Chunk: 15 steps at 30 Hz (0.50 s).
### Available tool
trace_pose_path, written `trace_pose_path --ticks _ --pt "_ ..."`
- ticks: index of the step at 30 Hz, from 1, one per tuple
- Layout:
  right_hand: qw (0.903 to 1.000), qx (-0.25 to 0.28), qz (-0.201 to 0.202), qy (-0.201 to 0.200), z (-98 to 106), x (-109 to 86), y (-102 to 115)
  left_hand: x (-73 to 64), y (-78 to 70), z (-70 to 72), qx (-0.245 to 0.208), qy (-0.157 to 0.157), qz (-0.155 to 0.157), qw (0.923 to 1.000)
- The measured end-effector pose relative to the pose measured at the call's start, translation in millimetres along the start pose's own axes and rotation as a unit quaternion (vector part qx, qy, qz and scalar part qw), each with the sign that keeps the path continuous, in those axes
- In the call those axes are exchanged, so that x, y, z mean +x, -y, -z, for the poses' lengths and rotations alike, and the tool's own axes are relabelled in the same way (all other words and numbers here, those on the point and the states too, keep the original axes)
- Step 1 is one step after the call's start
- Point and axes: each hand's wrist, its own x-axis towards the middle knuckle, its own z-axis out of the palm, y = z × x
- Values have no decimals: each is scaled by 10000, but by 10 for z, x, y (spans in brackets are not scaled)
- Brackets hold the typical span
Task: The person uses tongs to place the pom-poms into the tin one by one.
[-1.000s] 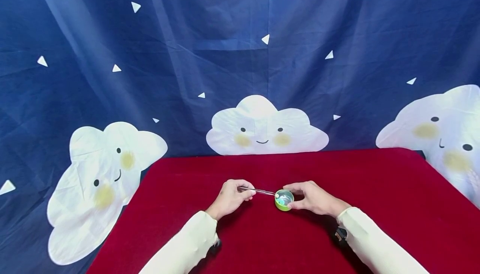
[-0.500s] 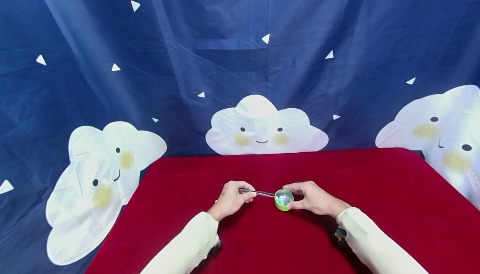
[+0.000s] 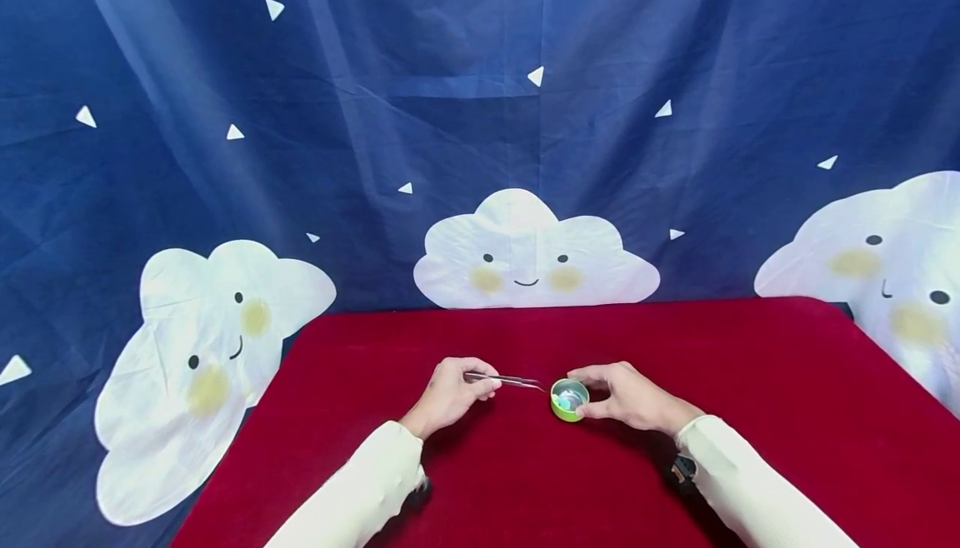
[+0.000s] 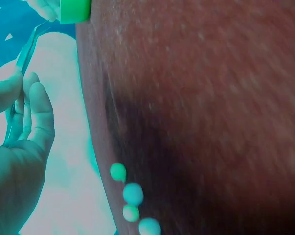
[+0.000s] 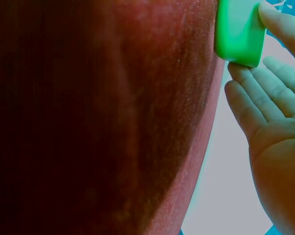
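Observation:
My left hand (image 3: pixel 452 391) pinches slim metal tweezers (image 3: pixel 513 381) between thumb and fingers, their bent tip pointing right, just short of the tin. Nothing shows at that tip. With thumb and fingertips, my right hand (image 3: pixel 628 396) grips the side of a small round green tin (image 5: pixel 240 32) with a silvery inside. A few pale and turquoise balls (image 3: pixel 563 404) lie against the tin's left inner wall. In the left wrist view, several small balls (image 4: pixel 133 194), green and light blue, sit in a row on the red cloth beside the left hand; the head view hides them.
Red cloth (image 3: pixel 525 481) covers the table, whose far edge meets a blue curtain (image 3: pixel 465 115) printed with white clouds. Each forearm wears a pale sleeve (image 3: pixel 360 477) and a dark device (image 3: pixel 683 468) at the wrist.
The tweezers held a pale ball at the tin's rim and let it go inside. My left hand has since drawn back left, tip out of the tin. The right hand stayed put.

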Motion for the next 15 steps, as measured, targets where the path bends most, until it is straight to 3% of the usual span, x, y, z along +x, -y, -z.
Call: trace_pose_path --ticks 4,12,15 --pt "10000 -36 -26 14 9 -2 -3 -43 12 113 -85 -56 31 9999" --pt "9999 -66 -100 11 12 -8 -4 -162 48 352 157 -230 568 9980" --pt "10000 -32 -65 5 4 -2 -4 -195 77 423 115 -314 526 9981"
